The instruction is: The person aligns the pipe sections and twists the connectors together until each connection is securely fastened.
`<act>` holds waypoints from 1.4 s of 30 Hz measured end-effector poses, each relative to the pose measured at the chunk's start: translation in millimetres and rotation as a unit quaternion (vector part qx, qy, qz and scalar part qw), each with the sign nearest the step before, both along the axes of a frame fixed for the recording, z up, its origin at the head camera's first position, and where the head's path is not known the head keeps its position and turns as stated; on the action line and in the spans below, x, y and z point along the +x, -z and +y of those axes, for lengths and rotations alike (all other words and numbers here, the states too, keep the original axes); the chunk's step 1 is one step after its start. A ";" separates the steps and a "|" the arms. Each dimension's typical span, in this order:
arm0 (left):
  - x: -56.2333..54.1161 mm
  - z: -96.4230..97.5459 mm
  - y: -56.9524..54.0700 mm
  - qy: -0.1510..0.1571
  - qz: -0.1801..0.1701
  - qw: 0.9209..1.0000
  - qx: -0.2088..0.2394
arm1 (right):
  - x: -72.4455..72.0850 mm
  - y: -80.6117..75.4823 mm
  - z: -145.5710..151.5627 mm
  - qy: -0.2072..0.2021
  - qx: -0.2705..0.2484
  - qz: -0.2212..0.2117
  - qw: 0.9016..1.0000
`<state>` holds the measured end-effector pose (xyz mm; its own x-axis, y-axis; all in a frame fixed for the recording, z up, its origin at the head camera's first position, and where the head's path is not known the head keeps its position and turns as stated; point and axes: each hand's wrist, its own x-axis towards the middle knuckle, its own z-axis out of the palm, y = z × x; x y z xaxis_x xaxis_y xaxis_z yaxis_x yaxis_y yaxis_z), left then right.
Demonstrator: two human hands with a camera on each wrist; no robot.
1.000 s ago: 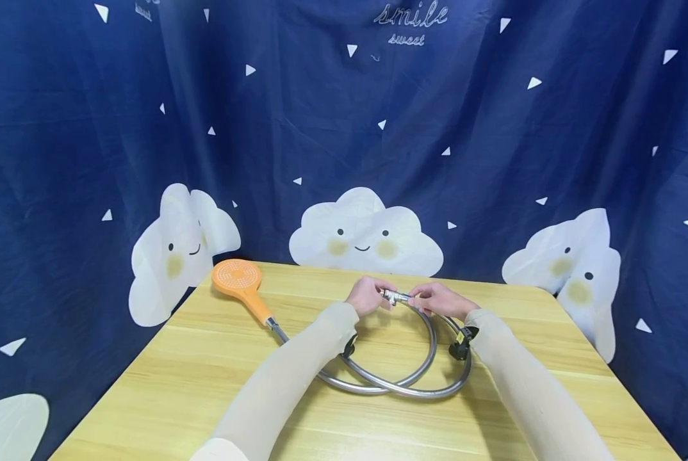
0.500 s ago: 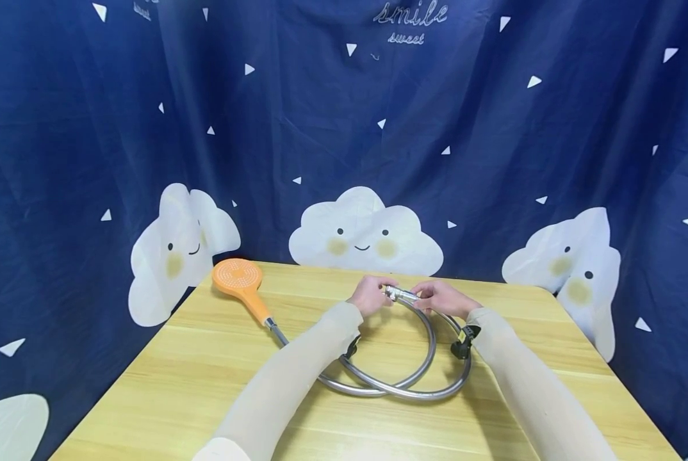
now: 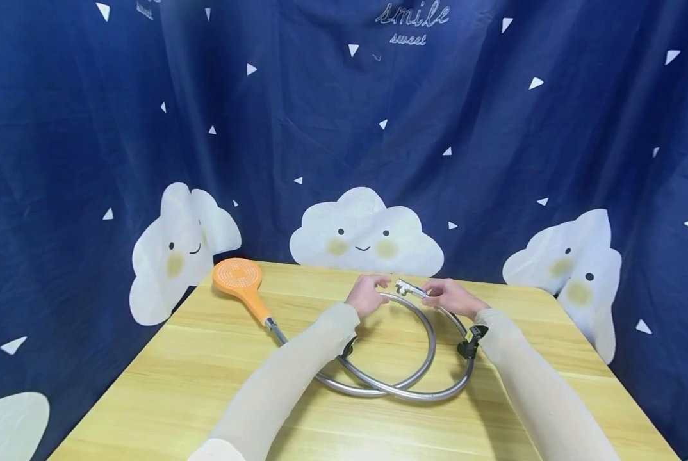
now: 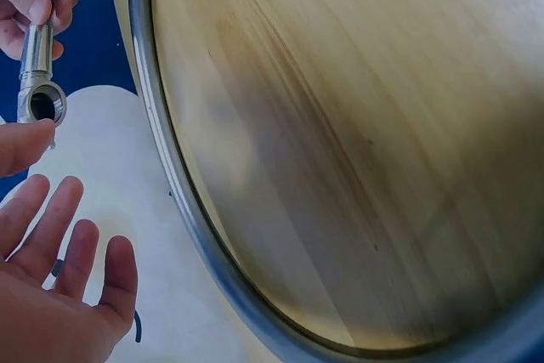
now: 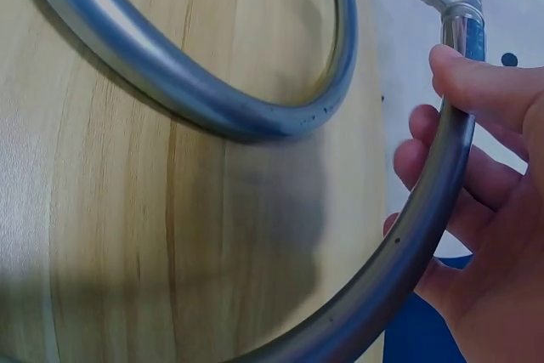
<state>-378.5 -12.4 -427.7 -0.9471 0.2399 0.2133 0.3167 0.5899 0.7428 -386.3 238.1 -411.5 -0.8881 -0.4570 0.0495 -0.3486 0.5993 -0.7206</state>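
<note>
My right hand [image 3: 452, 298] pinches the silver shower hose [image 5: 387, 248] just behind its end, thumb on one side and fingers curled on the other. At that end a chrome connector [image 3: 404, 288] sticks out toward my left hand [image 3: 367, 296], its round threaded opening facing sideways. In the left wrist view my left fingers are spread and hold nothing; the thumb tip overlaps the connector's rim. The hose lies in crossed loops on the table. Its other end joins an orange hand shower [image 3: 238, 275], spray face up, at the table's far left.
The wooden table [image 3: 177, 384] meets a dark blue curtain [image 3: 344, 121] with clouds and triangles, at the back and both sides. A black wrist camera [image 3: 469, 342] on the right sleeve hangs close over the hose loop.
My left fingers have let go of the connector and opened. My right hand has drawn the hose end slightly right, so the connector now shows whole between the hands. The shower head has stayed put.
</note>
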 end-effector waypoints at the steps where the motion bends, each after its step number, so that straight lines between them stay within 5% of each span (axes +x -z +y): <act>1: 0.7 -1.2 -0.3 -0.002 -0.002 1.000 -0.002 | -0.3 0.5 0.6 0.006 0.004 0.006 1.000; 14: 8.3 -16.9 -5.1 -0.010 -0.021 1.000 -0.011 | -0.3 2.8 5.6 0.064 0.015 0.022 0.998; 24: 14.2 -31.0 -6.9 -0.008 -0.030 0.999 -0.016 | 0.5 21.0 19.9 0.112 0.021 0.018 0.993; 42: 7.7 -39.2 -3.4 -0.001 -0.032 0.999 -0.011 | -1.0 35.9 40.7 0.140 0.033 0.022 0.989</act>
